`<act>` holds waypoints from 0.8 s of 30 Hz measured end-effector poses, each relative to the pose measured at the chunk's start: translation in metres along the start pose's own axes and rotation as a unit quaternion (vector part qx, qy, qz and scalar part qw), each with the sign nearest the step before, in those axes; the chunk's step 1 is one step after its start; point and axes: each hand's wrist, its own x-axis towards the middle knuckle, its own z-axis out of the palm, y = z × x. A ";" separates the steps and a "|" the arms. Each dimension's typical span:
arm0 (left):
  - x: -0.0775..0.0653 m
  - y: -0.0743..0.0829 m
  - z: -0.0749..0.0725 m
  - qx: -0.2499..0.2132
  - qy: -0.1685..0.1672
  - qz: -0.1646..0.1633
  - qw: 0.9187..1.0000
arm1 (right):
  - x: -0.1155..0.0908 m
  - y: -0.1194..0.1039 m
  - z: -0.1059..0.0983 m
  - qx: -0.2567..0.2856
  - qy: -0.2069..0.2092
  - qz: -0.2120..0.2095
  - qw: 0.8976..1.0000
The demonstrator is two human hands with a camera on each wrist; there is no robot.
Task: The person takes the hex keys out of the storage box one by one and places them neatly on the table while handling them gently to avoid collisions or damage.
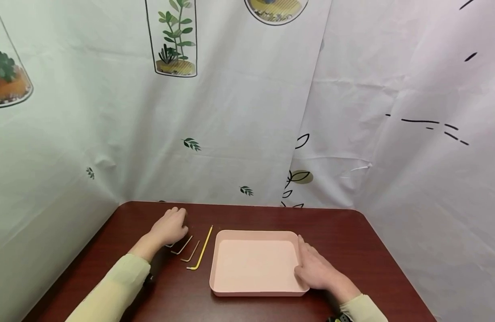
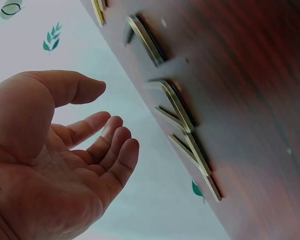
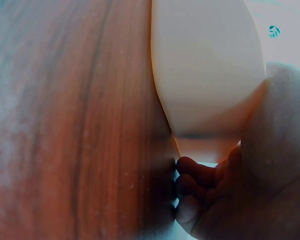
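Observation:
My left hand (image 1: pixel 171 227) hovers over the far left of the table, fingers loosely bent; in the left wrist view the palm (image 2: pixel 50 170) and fingers hold nothing. Below and beside it lie several L-shaped hex keys, among them a brass-toned hex key (image 1: pixel 185 245), a shorter hex key (image 1: pixel 193 251) and a longer yellow hex key (image 1: pixel 203 250). The hand partly hides others in the head view. My right hand (image 1: pixel 315 269) grips the right side of a pink tray (image 1: pixel 257 294), thumb over the rim, other fingers along the outer wall and touching the table (image 3: pixel 90 125).
The dark red-brown table (image 1: pixel 336 223) has rounded far corners. A white curtain (image 1: pixel 239 112) printed with plants hangs behind and on both sides of it. The tray holds nothing visible and stands to the right of the hex keys.

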 end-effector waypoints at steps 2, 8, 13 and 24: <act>-0.002 0.004 0.001 0.000 0.003 0.004 1.000 | 0.000 0.001 0.001 -0.001 0.000 0.001 1.000; -0.008 0.015 0.006 -0.003 0.015 0.015 1.000 | -0.001 0.001 0.001 0.003 -0.002 0.002 1.000; -0.012 0.025 0.009 -0.004 0.022 0.020 1.000 | 0.000 0.000 0.000 0.007 -0.004 0.005 1.000; -0.025 0.048 0.011 0.013 0.056 0.065 0.996 | 0.000 -0.003 -0.001 -0.020 0.012 -0.003 1.000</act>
